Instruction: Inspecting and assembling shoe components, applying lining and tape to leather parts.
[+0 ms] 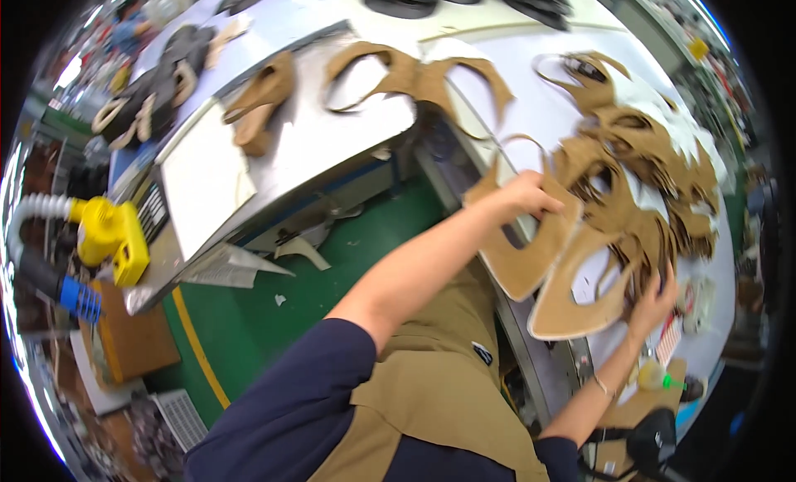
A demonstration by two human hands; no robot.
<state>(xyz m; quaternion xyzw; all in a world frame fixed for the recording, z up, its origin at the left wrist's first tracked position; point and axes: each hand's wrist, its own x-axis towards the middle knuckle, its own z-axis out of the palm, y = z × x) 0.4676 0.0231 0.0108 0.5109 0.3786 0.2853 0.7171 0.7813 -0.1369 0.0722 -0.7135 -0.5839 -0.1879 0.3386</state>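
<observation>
My left hand (535, 197) is closed on a tan shoe upper (514, 275), a flat cut piece with a large opening in it. Beside it lies a second tan upper (574, 318) with a pale edge, held over the table's near edge. My right hand (653, 301) is closed at the right end of this second piece, against a stack of more uppers (651, 237); its fingertips are partly hidden by the material. Beyond my hands, several overlapping piles of tan uppers (613, 163) cover the white table (514, 63).
Two joined-looking tan uppers (419, 80) and a folded one (264, 100) lie on the workbench (332, 138) to the left. A yellow machine part (116, 237) with a hose stands at its left end. A bottle with a green tip (655, 376) sits at the right.
</observation>
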